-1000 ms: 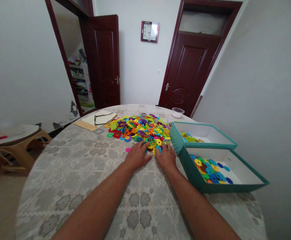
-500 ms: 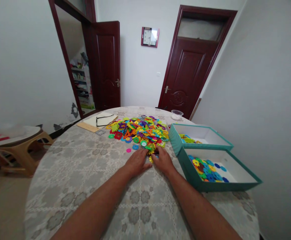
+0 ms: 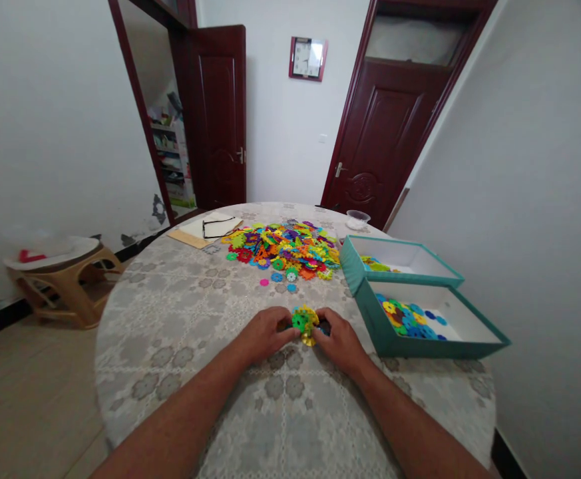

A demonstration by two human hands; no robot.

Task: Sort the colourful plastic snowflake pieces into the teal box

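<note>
Between my two hands is a small cluster of green and yellow plastic gear-shaped discs (image 3: 305, 320). My left hand (image 3: 269, 334) closes on its green side with thumb and fingers. On the other side, my right hand (image 3: 339, 338) grips the yellow part, and a dark piece shows by its fingers. How the discs are joined is too small to make out. Beyond the hands lies a heap of multicoloured discs (image 3: 290, 246), with a pink disc (image 3: 264, 283) and blue discs (image 3: 291, 288) loose at its near edge.
At the right stand two teal boxes, a near box (image 3: 385, 336) and a far box (image 3: 353, 266), both with discs inside. Glasses (image 3: 215, 229) rest on papers (image 3: 190, 238) at the back left. A clear bowl (image 3: 357, 218) sits at the table's (image 3: 195, 352) far edge.
My hands have drawn back from the heap's near edge toward me, bringing the green and yellow discs with them. The view has shifted slightly.
</note>
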